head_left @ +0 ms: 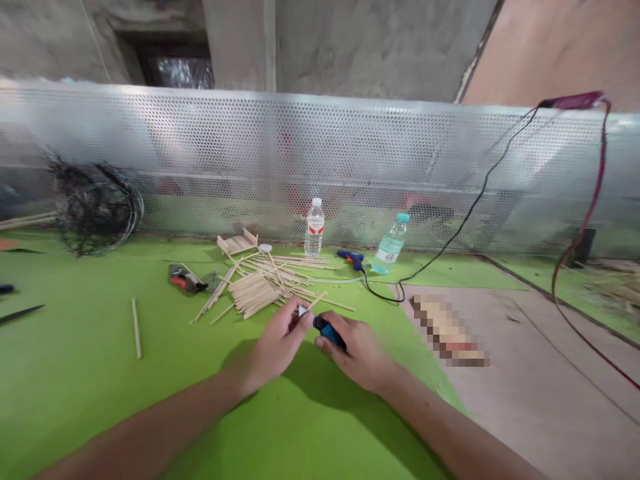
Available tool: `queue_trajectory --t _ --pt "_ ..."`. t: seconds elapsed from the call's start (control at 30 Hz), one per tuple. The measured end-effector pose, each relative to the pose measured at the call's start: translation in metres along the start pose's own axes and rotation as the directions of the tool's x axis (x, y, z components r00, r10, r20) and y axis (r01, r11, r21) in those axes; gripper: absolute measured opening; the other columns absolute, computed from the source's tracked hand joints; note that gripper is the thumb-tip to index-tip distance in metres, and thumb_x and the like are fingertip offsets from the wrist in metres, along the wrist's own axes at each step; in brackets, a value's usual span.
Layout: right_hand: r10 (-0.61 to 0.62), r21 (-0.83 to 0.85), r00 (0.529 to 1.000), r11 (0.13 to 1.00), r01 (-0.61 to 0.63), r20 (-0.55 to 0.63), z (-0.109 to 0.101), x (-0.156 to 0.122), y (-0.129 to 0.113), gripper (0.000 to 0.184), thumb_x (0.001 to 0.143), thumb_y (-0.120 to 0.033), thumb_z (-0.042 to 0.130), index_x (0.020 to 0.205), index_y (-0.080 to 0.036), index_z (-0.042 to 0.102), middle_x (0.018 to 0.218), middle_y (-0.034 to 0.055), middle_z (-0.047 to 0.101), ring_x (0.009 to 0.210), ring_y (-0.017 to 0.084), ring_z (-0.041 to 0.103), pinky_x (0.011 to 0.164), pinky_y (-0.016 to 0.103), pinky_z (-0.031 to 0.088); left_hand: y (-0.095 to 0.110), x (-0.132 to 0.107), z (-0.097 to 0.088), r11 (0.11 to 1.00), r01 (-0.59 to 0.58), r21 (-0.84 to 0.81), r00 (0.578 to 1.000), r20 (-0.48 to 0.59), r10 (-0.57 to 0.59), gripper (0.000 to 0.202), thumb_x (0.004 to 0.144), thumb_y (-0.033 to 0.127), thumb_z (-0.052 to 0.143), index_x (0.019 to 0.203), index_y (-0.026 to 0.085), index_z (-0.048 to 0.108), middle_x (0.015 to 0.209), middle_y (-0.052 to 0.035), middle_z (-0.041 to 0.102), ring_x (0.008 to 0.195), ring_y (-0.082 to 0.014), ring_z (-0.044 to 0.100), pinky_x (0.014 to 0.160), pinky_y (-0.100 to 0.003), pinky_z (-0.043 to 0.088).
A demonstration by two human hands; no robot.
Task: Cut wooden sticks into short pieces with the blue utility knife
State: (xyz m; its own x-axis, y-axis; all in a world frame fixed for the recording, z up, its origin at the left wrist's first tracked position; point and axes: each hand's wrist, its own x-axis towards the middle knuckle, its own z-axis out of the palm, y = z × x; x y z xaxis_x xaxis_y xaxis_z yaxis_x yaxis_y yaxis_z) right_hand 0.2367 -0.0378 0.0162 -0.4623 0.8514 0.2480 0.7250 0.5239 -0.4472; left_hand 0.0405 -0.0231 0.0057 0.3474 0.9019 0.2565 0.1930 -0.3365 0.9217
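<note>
My left hand pinches a thin wooden stick, whose pale end sticks out past the fingertips. Close beside it, my right hand is wrapped round a blue and black utility knife. The knife's blade points left, up against my left fingers. Whether the edge touches the stick I cannot tell. Just beyond both hands lies a loose pile of wooden sticks, with a flat panel of sticks laid side by side on it.
Behind the pile stand a clear water bottle and a tilted greenish bottle. Between them lies a blue glue gun with a black cord trailing right. Pliers, a single stick and a wire coil are left. A perforated metal screen borders the table.
</note>
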Motion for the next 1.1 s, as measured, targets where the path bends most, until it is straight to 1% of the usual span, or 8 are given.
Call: queue_trajectory --t 0.13,0.23,0.43,0.53,0.67,0.77,0.9,1.1 --pt "0.008 0.015 1.0 1.0 -0.008 0.009 -0.0032 -0.0005 -0.0016 0.019 0.098 -0.037 0.054 0.108 -0.021 0.056 0.091 0.0055 0.069 0.066 0.016 0.059 0.058 0.027 0.037 0.003 -0.0003 0.0002 1.0 -0.018 -0.01 1.0 0.019 0.018 0.037 0.101 0.055 0.043 0.096 0.019 0.053 0.072 0.0035 0.048 0.058 -0.0118 0.039 0.053 -0.026 0.032" --pt "0.016 0.027 1.0 0.999 -0.016 0.018 -0.0054 -0.0018 -0.0031 0.019 0.099 -0.037 0.051 0.107 -0.021 0.056 0.09 0.0059 0.068 0.066 0.016 0.059 0.058 0.028 0.036 0.0043 -0.0014 0.0003 0.999 -0.016 -0.037 0.999 0.038 0.017 0.035 0.101 0.054 0.044 0.097 0.02 0.053 0.072 0.004 0.048 0.058 -0.0115 0.038 0.053 -0.025 0.031" --pt "0.009 0.056 1.0 0.998 -0.01 0.019 -0.004 -0.0046 -0.0043 0.024 0.102 -0.04 0.046 0.108 -0.02 0.056 0.086 0.0053 0.067 0.064 0.015 0.057 0.056 0.027 0.036 0.007 -0.0036 -0.0003 0.998 -0.016 -0.065 0.999 0.036 0.018 0.034 0.101 0.053 0.046 0.097 0.019 0.054 0.073 0.0039 0.048 0.06 -0.0113 0.041 0.055 -0.025 0.033" --pt "0.01 0.086 1.0 0.996 -0.012 0.021 -0.003 -0.0052 -0.0046 0.025 0.103 -0.042 0.044 0.106 -0.019 0.056 0.083 0.0045 0.066 0.063 0.015 0.056 0.055 0.027 0.037 0.0078 -0.004 -0.001 0.998 -0.025 -0.05 0.999 0.03 0.027 0.035 0.1 0.053 0.047 0.092 0.019 0.054 0.071 0.0042 0.047 0.06 -0.011 0.04 0.055 -0.024 0.032" --pt "0.004 0.107 1.0 0.994 -0.007 0.024 -0.0017 -0.0048 -0.0042 0.028 0.104 -0.043 0.042 0.109 -0.019 0.056 0.083 0.0051 0.066 0.062 0.015 0.056 0.054 0.027 0.037 0.007 -0.0045 -0.0015 0.999 -0.026 -0.029 0.999 0.035 0.027 0.037 0.1 0.053 0.047 0.087 0.019 0.052 0.069 0.0046 0.046 0.059 -0.0107 0.039 0.054 -0.024 0.031" --pt "-0.009 0.084 1.0 0.996 0.008 0.012 -0.0008 -0.0044 -0.0034 0.028 0.103 -0.044 0.043 0.11 -0.019 0.055 0.085 0.0052 0.066 0.064 0.015 0.056 0.055 0.027 0.036 0.004 -0.0046 -0.0017 1.0 -0.014 -0.012 0.999 0.044 0.014 0.037 0.1 0.054 0.047 0.087 0.019 0.051 0.068 0.0051 0.045 0.058 -0.0105 0.038 0.053 -0.024 0.03" --pt "-0.012 0.114 1.0 0.993 0.011 0.011 -0.0011 -0.0051 -0.0033 0.029 0.104 -0.045 0.042 0.107 -0.019 0.055 0.081 0.0032 0.064 0.061 0.014 0.055 0.055 0.026 0.035 0.0003 -0.0043 -0.002 0.999 -0.027 0.03 0.999 0.046 0.026 0.039 0.101 0.055 0.045 0.087 0.019 0.051 0.069 0.0048 0.044 0.058 -0.0108 0.038 0.053 -0.024 0.03" --pt "-0.002 0.105 1.0 0.994 -0.001 0.026 -0.0035 -0.0059 -0.0035 0.032 0.104 -0.047 0.041 0.109 -0.019 0.055 0.082 0.004 0.065 0.063 0.015 0.055 0.055 0.027 0.034 0.0035 -0.004 -0.0019 0.999 -0.039 0.034 0.998 0.044 0.038 0.041 0.099 0.056 0.046 0.083 0.019 0.052 0.065 0.005 0.043 0.054 -0.0107 0.037 0.049 -0.024 0.026"
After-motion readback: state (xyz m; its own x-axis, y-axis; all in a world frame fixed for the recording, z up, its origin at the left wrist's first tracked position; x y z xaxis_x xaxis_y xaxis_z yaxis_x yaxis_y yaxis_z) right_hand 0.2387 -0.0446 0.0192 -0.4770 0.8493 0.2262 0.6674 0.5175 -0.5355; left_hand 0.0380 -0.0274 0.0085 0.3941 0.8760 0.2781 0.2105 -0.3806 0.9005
